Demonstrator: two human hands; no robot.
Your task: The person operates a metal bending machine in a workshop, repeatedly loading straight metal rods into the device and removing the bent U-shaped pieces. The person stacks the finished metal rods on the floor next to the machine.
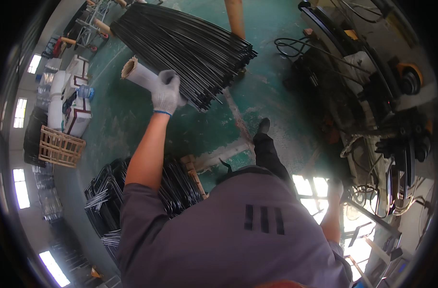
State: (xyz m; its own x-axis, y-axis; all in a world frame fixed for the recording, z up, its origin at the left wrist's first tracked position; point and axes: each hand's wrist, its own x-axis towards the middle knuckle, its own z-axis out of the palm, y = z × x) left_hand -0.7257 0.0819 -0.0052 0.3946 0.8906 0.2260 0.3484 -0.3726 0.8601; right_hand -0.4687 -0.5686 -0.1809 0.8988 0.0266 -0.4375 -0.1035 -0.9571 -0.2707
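My left hand [165, 94], in a white knit glove with a blue cuff edge, grips a pale tube [144, 76] with a ragged brown cardboard end. Whether the tube is loose or fixed upright is unclear. Just beyond it lies a large stack of thin black metal rods or tubes [190, 50], their near ends uneven. My right hand [335, 189] hangs low at my side, apart from the stack. It looks gloved, but it is blurred and its fingers cannot be made out.
A brown post [235, 18] rises beside the rods. Machinery with cables [370, 90] lines the right side. Bent black metal frames [111, 194] are stacked at lower left. A wooden crate [62, 147] and white boxes [76, 117] stand along the left. A cable [292, 45] loops near the machinery.
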